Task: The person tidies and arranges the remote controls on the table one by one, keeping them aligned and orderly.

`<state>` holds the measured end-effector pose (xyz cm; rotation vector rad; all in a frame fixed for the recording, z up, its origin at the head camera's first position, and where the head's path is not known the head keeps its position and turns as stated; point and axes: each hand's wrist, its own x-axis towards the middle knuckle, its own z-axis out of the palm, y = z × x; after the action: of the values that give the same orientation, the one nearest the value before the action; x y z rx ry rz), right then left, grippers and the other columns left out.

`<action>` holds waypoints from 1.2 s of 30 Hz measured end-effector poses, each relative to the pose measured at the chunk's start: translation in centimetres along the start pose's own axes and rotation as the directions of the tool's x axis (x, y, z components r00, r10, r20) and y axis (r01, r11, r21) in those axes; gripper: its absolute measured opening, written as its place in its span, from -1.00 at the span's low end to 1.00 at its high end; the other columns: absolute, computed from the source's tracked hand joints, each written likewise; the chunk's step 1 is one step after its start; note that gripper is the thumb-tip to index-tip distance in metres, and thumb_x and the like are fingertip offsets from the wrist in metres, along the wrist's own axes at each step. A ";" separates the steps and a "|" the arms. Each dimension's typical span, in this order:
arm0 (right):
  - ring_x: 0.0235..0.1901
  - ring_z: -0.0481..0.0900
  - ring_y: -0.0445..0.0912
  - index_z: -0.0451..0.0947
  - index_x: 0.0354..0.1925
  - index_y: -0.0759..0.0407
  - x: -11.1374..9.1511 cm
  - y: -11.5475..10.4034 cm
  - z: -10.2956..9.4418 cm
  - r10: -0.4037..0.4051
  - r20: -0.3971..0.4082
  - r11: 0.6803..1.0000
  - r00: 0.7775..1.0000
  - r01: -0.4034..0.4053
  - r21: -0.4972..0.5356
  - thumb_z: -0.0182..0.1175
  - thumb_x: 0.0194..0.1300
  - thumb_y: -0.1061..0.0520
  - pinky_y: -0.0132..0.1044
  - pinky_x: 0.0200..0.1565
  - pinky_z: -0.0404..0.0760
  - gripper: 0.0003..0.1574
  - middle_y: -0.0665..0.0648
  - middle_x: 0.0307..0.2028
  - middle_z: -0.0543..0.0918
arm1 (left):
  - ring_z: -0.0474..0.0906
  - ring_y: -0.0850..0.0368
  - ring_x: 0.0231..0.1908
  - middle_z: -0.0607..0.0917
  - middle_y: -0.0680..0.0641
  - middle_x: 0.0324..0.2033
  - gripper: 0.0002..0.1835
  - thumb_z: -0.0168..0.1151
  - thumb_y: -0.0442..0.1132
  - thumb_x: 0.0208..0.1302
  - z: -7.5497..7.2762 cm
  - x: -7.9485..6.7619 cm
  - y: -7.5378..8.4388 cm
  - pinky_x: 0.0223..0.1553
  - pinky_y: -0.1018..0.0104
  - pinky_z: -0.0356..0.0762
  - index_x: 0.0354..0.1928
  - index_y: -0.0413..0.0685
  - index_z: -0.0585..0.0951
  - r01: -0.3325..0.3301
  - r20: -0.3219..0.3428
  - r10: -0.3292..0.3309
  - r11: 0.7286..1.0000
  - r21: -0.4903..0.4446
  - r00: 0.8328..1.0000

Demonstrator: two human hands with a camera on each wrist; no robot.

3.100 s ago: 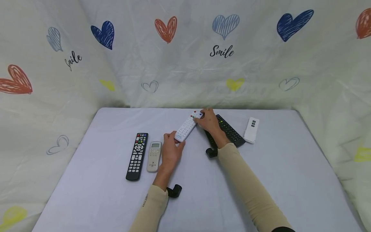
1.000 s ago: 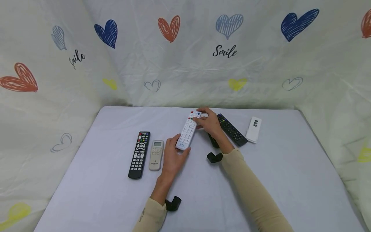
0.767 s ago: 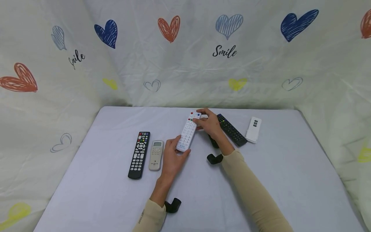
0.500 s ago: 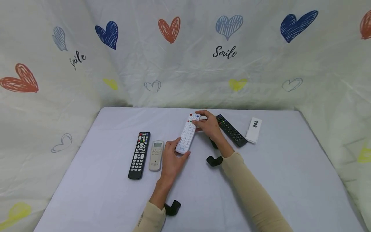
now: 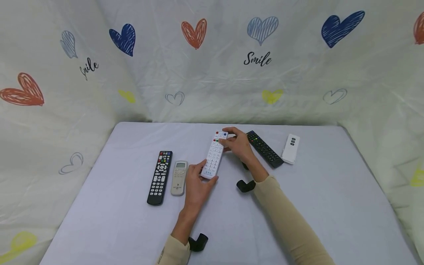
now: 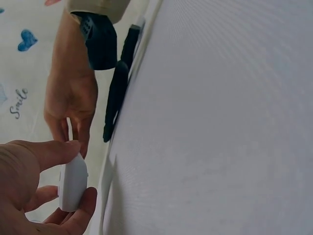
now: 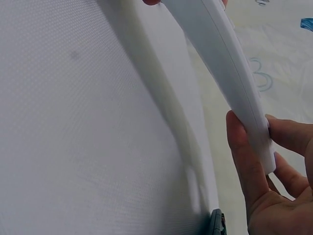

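A white remote control [image 5: 214, 154] with small coloured buttons at its far end is held between both hands, raised off the table. My left hand [image 5: 197, 186] grips its near end, thumb on one side and fingers on the other. At the far end my right hand [image 5: 239, 144] pinches it between thumb and fingers. The right wrist view shows the underside of the white remote [image 7: 230, 68] above the cloth, its end between the right thumb and fingers [image 7: 244, 161]. In the left wrist view, the near end of the remote [image 6: 74, 183] sits between thumb and fingertips.
Left of the hands lie a black remote [image 5: 159, 178] and a small grey remote with a screen [image 5: 179, 178]. Black remotes [image 5: 265, 149] lie behind the right wrist, one mostly hidden. A white remote [image 5: 290, 148] lies at the right. The table [image 5: 109, 221] meets a heart-print curtain [image 5: 212, 73].
Both hands have drawn the white remote a little towards the person, and it has turned from a slant to nearly lengthwise. The other remotes lie where they were.
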<state>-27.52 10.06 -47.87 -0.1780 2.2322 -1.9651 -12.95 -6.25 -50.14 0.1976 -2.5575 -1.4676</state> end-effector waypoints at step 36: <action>-0.24 0.79 -0.04 0.45 0.40 0.21 -1.1 0.3 1.4 0.009 0.071 0.992 0.997 0.000 -0.126 0.37 0.38 0.20 -0.10 -0.14 0.80 -0.32 0.30 0.25 0.57 | 0.53 0.16 0.01 0.53 -0.05 0.06 -0.18 0.66 -0.27 0.04 -0.6 -2.3 -0.3 -0.05 0.44 0.57 0.38 -0.02 0.50 0.057 -0.008 -0.057 0.998 0.034 0.998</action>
<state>-26.19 8.93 -48.26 -0.2536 2.3091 -1.7869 -10.55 -6.40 -50.32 0.2818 -2.5935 -1.4403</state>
